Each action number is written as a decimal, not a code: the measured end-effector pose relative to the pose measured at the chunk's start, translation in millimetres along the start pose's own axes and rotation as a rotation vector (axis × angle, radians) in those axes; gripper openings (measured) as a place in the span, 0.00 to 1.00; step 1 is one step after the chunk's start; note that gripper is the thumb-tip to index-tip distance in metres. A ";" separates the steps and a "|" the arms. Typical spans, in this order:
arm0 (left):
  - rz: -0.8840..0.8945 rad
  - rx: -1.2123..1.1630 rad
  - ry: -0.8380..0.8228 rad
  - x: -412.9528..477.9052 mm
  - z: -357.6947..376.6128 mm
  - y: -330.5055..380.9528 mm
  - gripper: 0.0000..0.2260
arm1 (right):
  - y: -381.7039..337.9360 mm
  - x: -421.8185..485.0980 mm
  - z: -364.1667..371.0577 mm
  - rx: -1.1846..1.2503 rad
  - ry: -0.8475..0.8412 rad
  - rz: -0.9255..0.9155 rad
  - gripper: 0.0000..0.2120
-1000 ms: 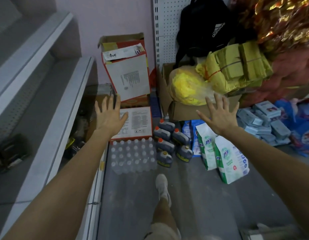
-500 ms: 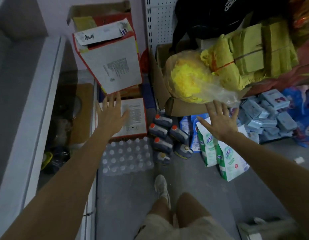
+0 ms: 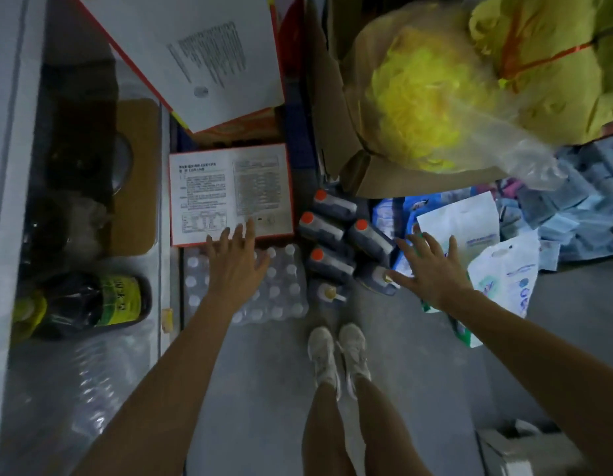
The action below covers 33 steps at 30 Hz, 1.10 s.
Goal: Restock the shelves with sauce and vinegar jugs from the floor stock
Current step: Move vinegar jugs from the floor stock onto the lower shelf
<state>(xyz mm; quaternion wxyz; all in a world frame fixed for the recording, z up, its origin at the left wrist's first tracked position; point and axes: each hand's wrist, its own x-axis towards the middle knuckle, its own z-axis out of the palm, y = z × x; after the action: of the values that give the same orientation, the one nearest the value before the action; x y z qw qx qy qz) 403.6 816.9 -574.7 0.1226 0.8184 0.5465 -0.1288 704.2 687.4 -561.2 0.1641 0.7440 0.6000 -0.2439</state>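
Head view: just past the pale shoes (image 3: 321,355), the left hand (image 3: 234,266) and right hand (image 3: 432,269) hover empty with fingers spread, either side of the dark jugs (image 3: 329,266) clustered on the floor. Full of liquid, these are probably heavy, rigid and smooth-sided, best gripped at the neck under the cap. Beyond them, the red-edged carton (image 3: 231,194) carries dense print too small to read.
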 end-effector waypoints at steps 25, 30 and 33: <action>0.146 -0.061 -0.157 36.3 349.1 50.3 0.31 | -33.4 180.6 347.5 0.315 -0.155 0.006 0.23; 0.157 -0.061 -0.161 41.4 362.9 52.4 0.33 | -39.3 195.7 360.7 0.453 -0.121 -0.016 0.18; 0.150 -0.054 -0.168 46.1 364.7 50.3 0.35 | -41.4 202.8 363.6 0.507 -0.148 -0.023 0.20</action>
<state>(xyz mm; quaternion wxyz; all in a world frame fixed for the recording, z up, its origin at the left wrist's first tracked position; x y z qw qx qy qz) 439.2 713.5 -929.2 0.1991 0.8396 0.4750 -0.1727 636.2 666.3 -973.5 0.0131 0.7345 0.5147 -0.4421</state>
